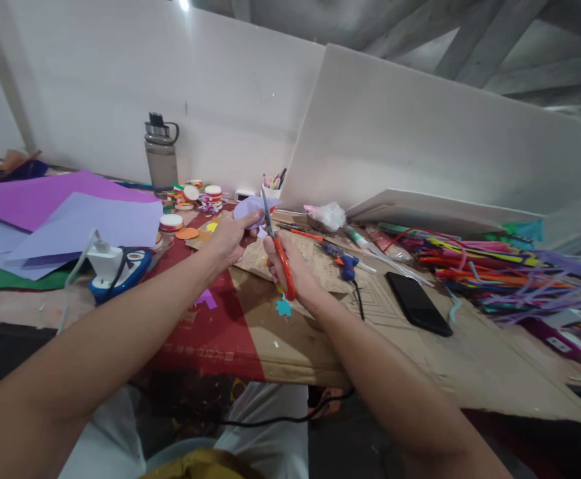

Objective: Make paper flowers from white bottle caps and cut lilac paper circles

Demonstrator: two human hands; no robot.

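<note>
A piece of light purple paper [247, 207] is pinched in my left hand [236, 234] above the middle of the table. My right hand [290, 263] grips a pair of scissors [284, 266] with orange-red handles. Their blades point up and away, against the right side of the paper; whether they are parted I cannot tell. Under my hands lies a brown sheet with markings [255, 263]. A teal star-shaped cutout [284, 307] rests on the cardboard below my right hand, and a purple paper scrap [207, 299] lies below my left.
Large purple sheets [91, 226] and a blue power strip [121, 273] are on the left, a water bottle [161, 156] behind. To the right are a blue glue gun [346, 263], a black phone [417, 303] and a heap of colourful pipe cleaners [510, 266].
</note>
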